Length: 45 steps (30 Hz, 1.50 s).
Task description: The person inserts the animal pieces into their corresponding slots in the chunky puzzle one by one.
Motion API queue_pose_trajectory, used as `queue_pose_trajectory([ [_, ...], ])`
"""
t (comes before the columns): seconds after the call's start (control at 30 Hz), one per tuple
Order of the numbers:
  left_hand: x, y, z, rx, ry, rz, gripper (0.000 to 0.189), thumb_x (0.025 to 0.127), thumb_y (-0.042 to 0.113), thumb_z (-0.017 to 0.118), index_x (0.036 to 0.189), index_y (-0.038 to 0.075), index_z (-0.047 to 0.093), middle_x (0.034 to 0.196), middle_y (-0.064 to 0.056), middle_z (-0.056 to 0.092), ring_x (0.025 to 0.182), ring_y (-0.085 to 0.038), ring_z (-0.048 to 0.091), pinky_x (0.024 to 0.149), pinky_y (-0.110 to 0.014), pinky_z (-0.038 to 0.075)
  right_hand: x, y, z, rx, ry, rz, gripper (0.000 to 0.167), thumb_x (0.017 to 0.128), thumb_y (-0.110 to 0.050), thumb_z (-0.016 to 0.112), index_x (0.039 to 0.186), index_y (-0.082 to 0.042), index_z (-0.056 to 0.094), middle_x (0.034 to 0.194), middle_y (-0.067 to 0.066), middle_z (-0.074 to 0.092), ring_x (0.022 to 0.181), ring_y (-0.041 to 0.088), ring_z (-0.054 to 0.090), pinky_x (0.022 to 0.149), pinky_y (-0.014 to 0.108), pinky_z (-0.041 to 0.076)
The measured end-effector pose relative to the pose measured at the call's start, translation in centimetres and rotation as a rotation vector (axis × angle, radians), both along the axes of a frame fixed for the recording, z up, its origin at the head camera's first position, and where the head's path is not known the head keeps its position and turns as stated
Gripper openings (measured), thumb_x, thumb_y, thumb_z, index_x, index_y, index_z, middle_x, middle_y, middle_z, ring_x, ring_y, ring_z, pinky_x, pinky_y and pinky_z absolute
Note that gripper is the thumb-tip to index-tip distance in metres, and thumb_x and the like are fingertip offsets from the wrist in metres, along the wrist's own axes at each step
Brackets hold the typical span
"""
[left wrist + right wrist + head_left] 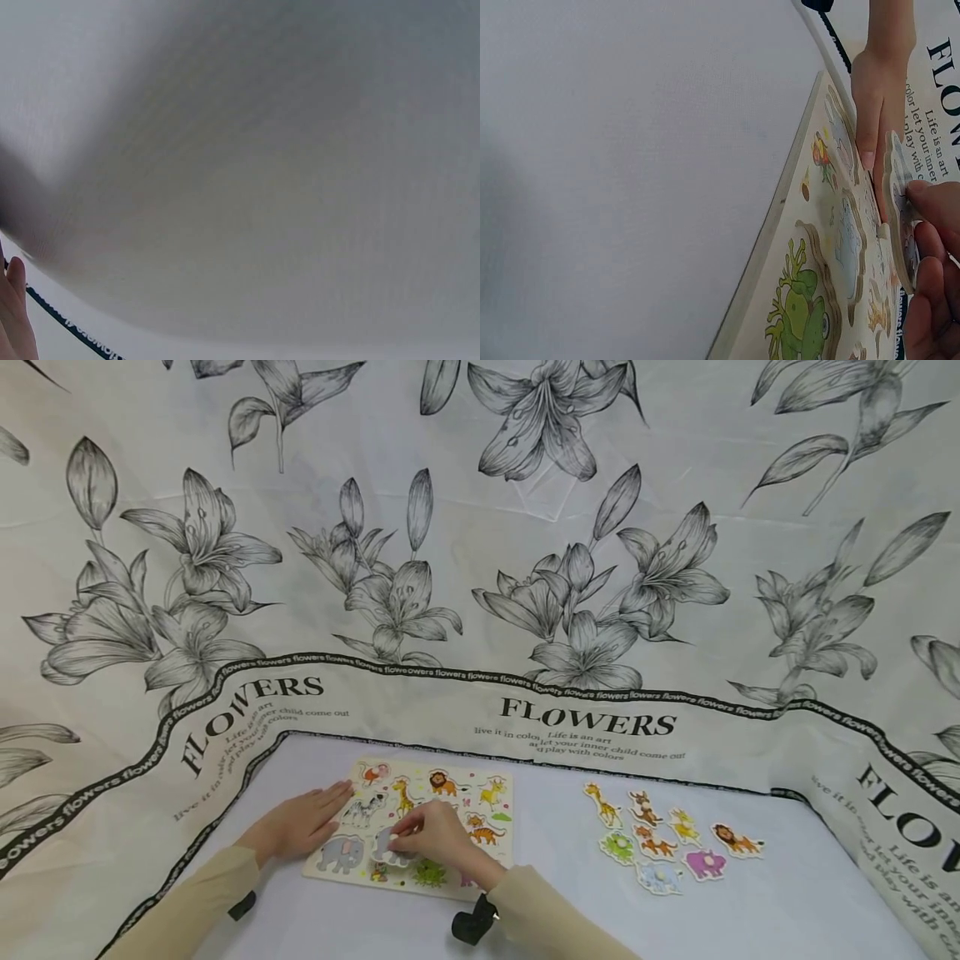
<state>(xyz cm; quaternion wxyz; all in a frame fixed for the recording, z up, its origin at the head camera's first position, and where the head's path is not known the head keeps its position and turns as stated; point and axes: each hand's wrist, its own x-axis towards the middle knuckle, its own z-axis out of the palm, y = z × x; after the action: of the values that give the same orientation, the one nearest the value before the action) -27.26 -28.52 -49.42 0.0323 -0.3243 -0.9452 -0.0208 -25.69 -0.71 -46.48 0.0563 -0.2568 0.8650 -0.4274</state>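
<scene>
A wooden animal puzzle board (480, 881) lies on the white cloth. My right hand (442, 839) pinches a grey animal puzzle piece (384, 850) between thumb and fingers, over the board's front middle, beside the printed elephant (341, 855). In the right wrist view, that puzzle piece (894, 184) is tilted nearly edge-on above the cut-out recesses, and the frog recess (799, 304) is close to the camera. My left hand (300, 822) rests with its fingers extended at the board's left edge. The left wrist view shows mostly blurred pale fabric.
Several loose animal pieces lie on the cloth right of the board, among them a giraffe (602, 806), a lion (737, 841), a frog (618, 847) and a purple piece (705, 864). A flower-printed curtain (420, 702) hangs behind and around the surface.
</scene>
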Motion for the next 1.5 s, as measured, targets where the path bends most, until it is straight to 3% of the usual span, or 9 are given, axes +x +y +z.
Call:
queue_pose_trajectory([
  [0.5, -0.4, 0.0, 0.9, -0.001, -0.042, -0.027, 0.057, 0.101, 0.033, 0.042, 0.144, -0.003, 0.038, 0.152, -0.02, 0.037, 0.138, -0.037, 0.038, 0.112, -0.052, 0.036, -0.5, -2.6, -0.9, 0.003, 0.039, 0.034, 0.012, 0.078, -0.017, 0.08, 0.085, -0.008, 0.078, 0.076, 0.002, 0.074, 0.053, -0.006, 0.049, 0.047, 0.012, 0.041],
  [0.77, -0.7, -0.3, 0.6, 0.001, -0.019, -0.054, 0.056, 0.101, 0.033, 0.043, 0.143, -0.003, 0.04, 0.15, -0.019, 0.039, 0.137, -0.037, 0.04, 0.11, -0.051, 0.038, -0.4, -3.8, -1.4, 0.019, 0.024, 0.035, 0.013, 0.078, -0.02, 0.08, 0.086, -0.01, 0.078, 0.074, -0.003, 0.074, 0.055, -0.008, 0.051, 0.05, 0.011, 0.043],
  [1.5, -0.8, -0.4, 0.4, -0.024, -0.034, -0.038, 0.056, 0.101, 0.032, 0.042, 0.144, -0.003, 0.038, 0.152, -0.019, 0.037, 0.139, -0.036, 0.038, 0.112, -0.048, 0.038, -0.3, -6.5, -2.5, 0.047, 0.006, -0.015, 0.012, 0.078, -0.02, 0.08, 0.085, -0.011, 0.077, 0.069, -0.008, 0.07, 0.052, -0.006, 0.049, 0.048, 0.011, 0.042],
])
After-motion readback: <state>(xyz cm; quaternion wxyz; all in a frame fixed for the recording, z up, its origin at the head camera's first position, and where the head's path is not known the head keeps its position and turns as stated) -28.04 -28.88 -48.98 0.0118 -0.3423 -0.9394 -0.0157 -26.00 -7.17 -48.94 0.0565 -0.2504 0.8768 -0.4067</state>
